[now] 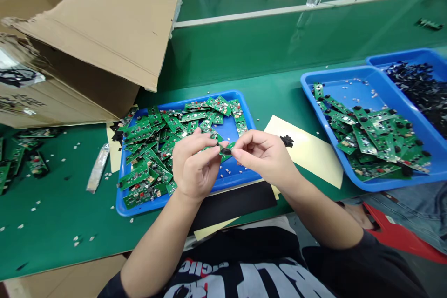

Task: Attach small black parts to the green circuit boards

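Note:
A small green circuit board (227, 154) with a dark strip-like piece on it is pinched between my two hands, over the blue tray (206, 191). My left hand (196, 164) grips its left end with thumb and finger, the other fingers curled loosely. At the right end, my right hand (267, 154) has thumb and forefinger pressed together; whether they hold the board or the dark piece is hard to make out. Beneath, a heap of green circuit boards (150, 149) fills much of the tray, mostly its left and far parts.
A cardboard box (115, 23) stands open at the left. Cream paper (314, 163) carries a cluster of black pieces (287, 140). Another blue tray (335, 74) holds boards with black ends; behind it a tray holds black parts (419, 88). A black sheet (237, 205) lies near me.

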A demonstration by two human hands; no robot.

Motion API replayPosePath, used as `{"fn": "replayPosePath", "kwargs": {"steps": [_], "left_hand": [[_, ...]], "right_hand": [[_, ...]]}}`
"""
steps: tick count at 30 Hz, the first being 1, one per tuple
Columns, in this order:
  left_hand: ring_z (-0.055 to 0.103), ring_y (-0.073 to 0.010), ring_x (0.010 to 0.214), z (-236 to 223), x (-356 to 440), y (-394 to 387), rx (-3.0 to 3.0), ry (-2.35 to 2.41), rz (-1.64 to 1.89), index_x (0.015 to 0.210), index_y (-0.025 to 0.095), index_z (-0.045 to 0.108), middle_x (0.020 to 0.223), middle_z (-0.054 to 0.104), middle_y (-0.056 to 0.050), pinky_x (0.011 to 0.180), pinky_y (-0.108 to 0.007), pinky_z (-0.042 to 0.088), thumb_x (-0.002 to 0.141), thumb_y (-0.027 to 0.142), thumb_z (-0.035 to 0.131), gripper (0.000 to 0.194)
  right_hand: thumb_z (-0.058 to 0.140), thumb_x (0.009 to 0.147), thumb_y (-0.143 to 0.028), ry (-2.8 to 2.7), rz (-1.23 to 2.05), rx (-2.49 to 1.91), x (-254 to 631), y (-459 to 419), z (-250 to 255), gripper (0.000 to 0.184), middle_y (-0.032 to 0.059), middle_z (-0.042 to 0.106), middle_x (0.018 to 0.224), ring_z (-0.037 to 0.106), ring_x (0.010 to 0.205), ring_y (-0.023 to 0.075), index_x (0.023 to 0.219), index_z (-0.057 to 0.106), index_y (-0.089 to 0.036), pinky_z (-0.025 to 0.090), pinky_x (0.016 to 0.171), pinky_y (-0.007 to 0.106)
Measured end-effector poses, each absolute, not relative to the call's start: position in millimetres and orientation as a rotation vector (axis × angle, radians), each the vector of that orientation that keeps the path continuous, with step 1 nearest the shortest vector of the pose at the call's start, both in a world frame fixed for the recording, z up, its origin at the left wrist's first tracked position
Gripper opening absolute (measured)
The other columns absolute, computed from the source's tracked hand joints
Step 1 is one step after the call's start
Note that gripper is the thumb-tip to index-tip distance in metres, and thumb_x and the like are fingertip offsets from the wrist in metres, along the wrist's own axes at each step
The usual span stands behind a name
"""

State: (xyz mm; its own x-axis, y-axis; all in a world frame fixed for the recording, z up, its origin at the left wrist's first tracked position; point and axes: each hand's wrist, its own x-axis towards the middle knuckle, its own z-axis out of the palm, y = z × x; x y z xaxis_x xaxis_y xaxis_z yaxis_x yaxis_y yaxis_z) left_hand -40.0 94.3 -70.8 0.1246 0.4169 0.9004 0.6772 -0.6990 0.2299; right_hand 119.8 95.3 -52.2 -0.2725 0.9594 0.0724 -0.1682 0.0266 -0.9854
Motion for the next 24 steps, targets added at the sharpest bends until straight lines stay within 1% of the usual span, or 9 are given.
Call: {"fn": "replayPosePath", "kwargs": {"steps": [5,9,14,16,18,20,22,24], "left_hand": [[0.066,-0.015,0.085,-71.6,-39.3,93.5,-2.201,-1.078,-1.609,0.093,0.022,0.054,0.09,0.066,-0.001,0.081,-0.035,0.06,0.073,0.006,0.069,0.031],[0.066,-0.0147,0.085,-73.0,-39.0,95.0,-2.248,-1.077,-1.642,0.096,0.023,0.053,0.092,0.065,-0.001,0.08,-0.036,0.06,0.074,0.006,0.068,0.031],[0.066,-0.0153,0.088,-73.4,-37.2,95.4,-2.327,-1.142,-1.642,0.101,0.023,0.052,0.095,0.064,-0.002,0.079,-0.034,0.06,0.077,0.008,0.067,0.032],[0.066,-0.0163,0.092,-74.8,-36.1,93.9,-2.363,-1.212,-1.663,0.104,0.023,0.053,0.098,0.064,-0.003,0.08,-0.033,0.059,0.078,0.009,0.066,0.032],[0.065,-0.0175,0.096,-77.2,-34.6,91.3,-2.434,-1.312,-1.703,0.111,0.022,0.053,0.102,0.065,-0.005,0.081,-0.033,0.058,0.08,0.01,0.063,0.035],[0.065,-0.0183,0.101,-79.6,-32.2,88.1,-2.525,-1.408,-1.742,0.122,0.022,0.048,0.108,0.065,-0.008,0.083,-0.032,0.058,0.083,0.009,0.058,0.043],[0.065,-0.0182,0.104,-80.6,-29.0,84.5,-2.589,-1.444,-1.738,0.13,0.023,0.044,0.114,0.065,-0.009,0.088,-0.032,0.056,0.085,0.008,0.054,0.049],[0.064,-0.018,0.107,-79.5,-25.8,81.3,-2.604,-1.461,-1.706,0.131,0.023,0.045,0.119,0.065,-0.008,0.092,-0.031,0.055,0.086,0.008,0.053,0.048]], "right_hand": [[0.068,0.076,-0.022,-1.332,1.415,-0.921,121.3,96.2,-55.7,0.009,-0.0014,0.064,0.066,0.057,0.057,0.0075,0.07,0.063,-0.017,0.049,0.054,0.02],[0.067,0.08,-0.023,-1.42,1.328,-0.892,123.0,96.9,-60.3,0.005,0.0015,0.069,0.077,0.063,0.071,0.0115,0.081,0.069,-0.019,0.053,0.065,0.026],[0.059,0.085,-0.015,-1.601,1.069,-0.815,122.6,97.1,-63.0,0.015,0.002,0.069,0.083,0.063,0.077,0.0121,0.092,0.071,-0.021,0.053,0.072,0.028],[0.058,0.086,-0.014,-1.633,0.962,-0.82,122.1,96.3,-62.6,0.015,0.0018,0.068,0.083,0.063,0.076,0.0123,0.092,0.07,-0.021,0.054,0.071,0.028],[0.059,0.085,-0.014,-1.65,0.872,-0.853,121.6,95.5,-62.1,0.012,0.0019,0.067,0.081,0.062,0.074,0.0123,0.09,0.068,-0.02,0.053,0.068,0.027],[0.06,0.084,-0.014,-1.687,0.794,-0.879,121.1,95.1,-62.0,0.007,0.0017,0.065,0.077,0.06,0.071,0.0117,0.086,0.065,-0.017,0.052,0.063,0.025],[0.059,0.085,-0.013,-1.734,0.701,-0.882,120.5,95.3,-62.5,0.006,0.0016,0.063,0.075,0.058,0.066,0.0108,0.081,0.062,-0.016,0.05,0.06,0.023],[0.057,0.085,-0.012,-1.769,0.591,-0.886,119.7,96.0,-63.6,0.008,0.0019,0.062,0.074,0.056,0.065,0.0108,0.079,0.06,-0.016,0.049,0.059,0.024]]}}
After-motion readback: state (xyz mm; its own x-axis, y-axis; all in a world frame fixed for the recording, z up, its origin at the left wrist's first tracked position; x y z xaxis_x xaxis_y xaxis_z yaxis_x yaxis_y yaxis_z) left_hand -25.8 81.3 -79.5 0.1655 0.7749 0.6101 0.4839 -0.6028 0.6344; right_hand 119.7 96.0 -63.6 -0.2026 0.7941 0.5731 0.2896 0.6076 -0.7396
